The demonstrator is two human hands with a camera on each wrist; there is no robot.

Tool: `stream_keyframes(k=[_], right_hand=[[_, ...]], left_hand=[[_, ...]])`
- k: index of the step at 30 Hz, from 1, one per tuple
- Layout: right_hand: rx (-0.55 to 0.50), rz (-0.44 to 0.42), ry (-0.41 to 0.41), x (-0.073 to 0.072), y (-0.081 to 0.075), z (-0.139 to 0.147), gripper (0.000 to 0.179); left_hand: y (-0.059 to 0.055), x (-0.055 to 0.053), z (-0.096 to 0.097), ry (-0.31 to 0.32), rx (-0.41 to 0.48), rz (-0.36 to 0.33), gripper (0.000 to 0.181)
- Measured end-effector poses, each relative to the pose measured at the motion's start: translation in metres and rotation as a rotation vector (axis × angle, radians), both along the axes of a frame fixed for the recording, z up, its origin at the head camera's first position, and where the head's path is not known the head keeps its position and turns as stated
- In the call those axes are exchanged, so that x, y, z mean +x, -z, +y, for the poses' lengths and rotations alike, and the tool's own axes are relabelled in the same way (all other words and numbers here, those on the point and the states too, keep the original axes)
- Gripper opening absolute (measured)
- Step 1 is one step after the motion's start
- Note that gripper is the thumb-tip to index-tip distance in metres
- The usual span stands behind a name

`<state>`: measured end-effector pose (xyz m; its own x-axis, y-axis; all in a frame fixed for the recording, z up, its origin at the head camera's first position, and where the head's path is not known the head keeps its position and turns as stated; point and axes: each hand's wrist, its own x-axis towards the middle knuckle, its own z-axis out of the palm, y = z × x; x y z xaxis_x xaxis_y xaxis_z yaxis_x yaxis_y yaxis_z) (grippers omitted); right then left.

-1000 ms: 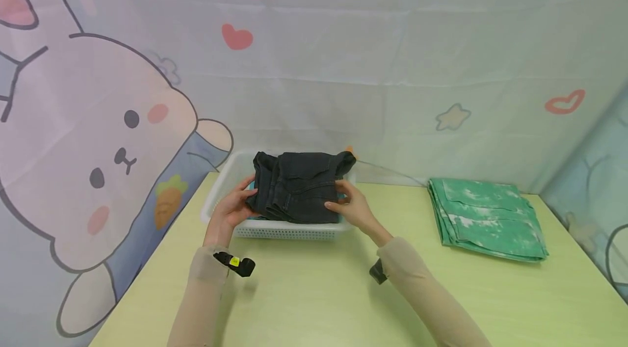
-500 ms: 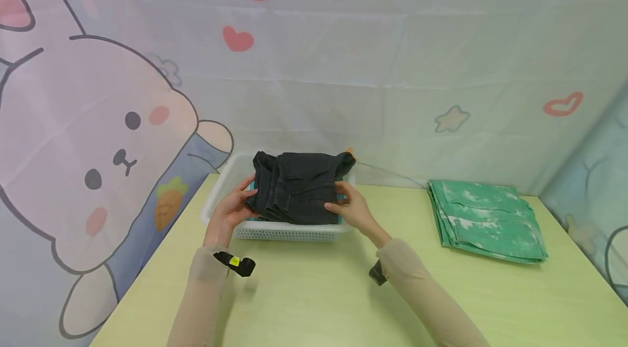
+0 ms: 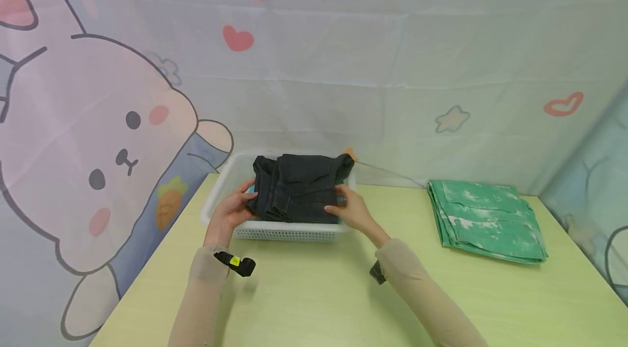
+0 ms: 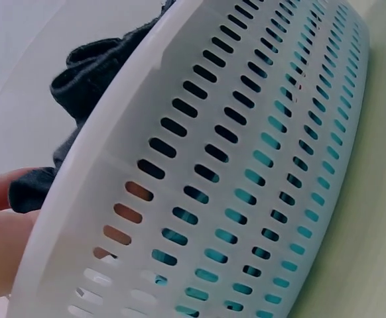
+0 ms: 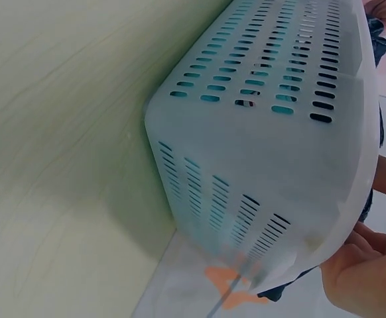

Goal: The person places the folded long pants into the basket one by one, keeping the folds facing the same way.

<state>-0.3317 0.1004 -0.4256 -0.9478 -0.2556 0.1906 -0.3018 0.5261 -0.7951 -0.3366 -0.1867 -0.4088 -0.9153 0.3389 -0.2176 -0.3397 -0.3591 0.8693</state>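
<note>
A folded pair of black jeans (image 3: 309,189) lies in the white perforated basket (image 3: 287,232), on top of blue cloth that shows in slivers at both sides. My left hand (image 3: 231,209) holds the jeans by their left edge, fingers spread along the side. At the right edge, my right hand (image 3: 354,209) grips the cloth with thumb in front and fingers behind. The left wrist view has a dark fold of the jeans (image 4: 30,190) at the fingers, above the rim. In the right wrist view, the right hand (image 5: 369,271) is partly hidden behind the basket rim.
A folded green tie-dye cloth (image 3: 488,219) lies on the table (image 3: 304,292) at the right. The basket stands at the back, near a printed curtain (image 3: 392,53). A thin cord (image 3: 392,171) runs along the table's back edge. Turquoise cloth (image 4: 245,197) shows through the basket's slots.
The jeans have sunk very slightly into the basket, both hands staying at their sides. The green cloth lies where it was.
</note>
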Motion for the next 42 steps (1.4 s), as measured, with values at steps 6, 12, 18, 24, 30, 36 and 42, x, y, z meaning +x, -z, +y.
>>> stream_keyframes(k=[6, 12, 18, 24, 30, 36, 42], right_hand=[[0.065, -0.005, -0.019, 0.001, 0.0, 0.0, 0.056], [0.094, -0.008, -0.01, 0.003, -0.002, -0.002, 0.06], [0.106, 0.034, 0.002, 0.004, -0.004, -0.004, 0.068], [0.089, 0.077, -0.008, 0.007, -0.005, -0.004, 0.065], [0.107, 0.211, 0.035, 0.009, -0.007, -0.005, 0.052], [0.129, 0.346, 0.017, 0.012, -0.012, -0.007, 0.042], [0.219, 0.422, -0.021, 0.012, -0.011, -0.01, 0.038]], left_hand=[[0.0, 0.002, -0.001, -0.003, 0.013, -0.006, 0.059], [0.0, 0.001, -0.002, -0.054, -0.001, -0.084, 0.058], [-0.001, 0.0, -0.003, -0.104, 0.006, -0.143, 0.059], [-0.007, 0.003, -0.001, -0.258, -0.045, -0.145, 0.014], [-0.013, 0.007, 0.0, -0.283, -0.111, -0.084, 0.045], [-0.013, 0.009, 0.007, -0.273, -0.421, 0.08, 0.048], [-0.016, 0.015, 0.025, -0.198, -0.747, 0.289, 0.044]])
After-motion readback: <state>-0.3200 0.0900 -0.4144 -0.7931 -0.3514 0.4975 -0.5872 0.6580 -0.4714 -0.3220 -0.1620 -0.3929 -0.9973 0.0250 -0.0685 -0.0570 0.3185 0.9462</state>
